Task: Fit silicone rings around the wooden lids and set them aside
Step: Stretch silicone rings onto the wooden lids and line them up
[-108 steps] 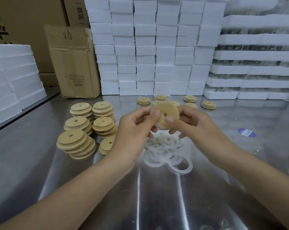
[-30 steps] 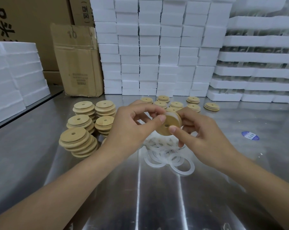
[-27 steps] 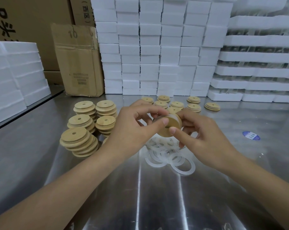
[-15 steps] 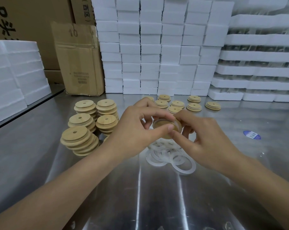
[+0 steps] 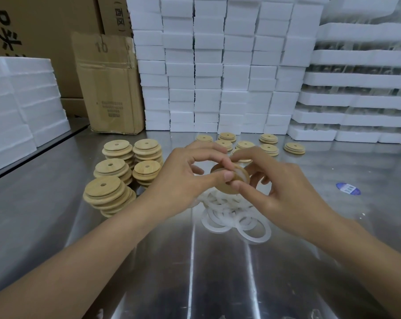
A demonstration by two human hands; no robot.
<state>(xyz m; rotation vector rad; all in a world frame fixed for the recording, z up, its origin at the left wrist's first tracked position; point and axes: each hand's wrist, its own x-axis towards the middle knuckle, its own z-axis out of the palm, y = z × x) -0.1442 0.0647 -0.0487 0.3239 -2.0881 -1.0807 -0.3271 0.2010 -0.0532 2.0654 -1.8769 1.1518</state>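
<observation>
Both hands are up over the middle of the shiny metal table (image 5: 57, 226), working on one wooden lid (image 5: 227, 187) between them. The left hand (image 5: 183, 180) has its grip closed on the lid, thumb pressed against the near edge and fingers curled over the top. The right hand (image 5: 280, 192) pinches the same lid from the other side, its grip closed too, with thumb and forefinger right on the whitish silicone ring (image 5: 239, 174) that sits partway around the lid's rim (how far it's seated I honestly can't tell, the fingers cover most of it).

Directly below the hands there's a loose heap of spare rings (image 5: 236, 217), overlapping each other flat on the table. To the left are stacks of bare lids (image 5: 107, 194), each with a small hole in it. Behind the hands, further back, small low stacks of lids (image 5: 269, 148) are spread out in a loose row.

Back wall is white foam blocks (image 5: 218, 65), with a worn cardboard box (image 5: 110, 88) on the left, and a blue sticker (image 5: 347, 188) on the table off to the right.
</observation>
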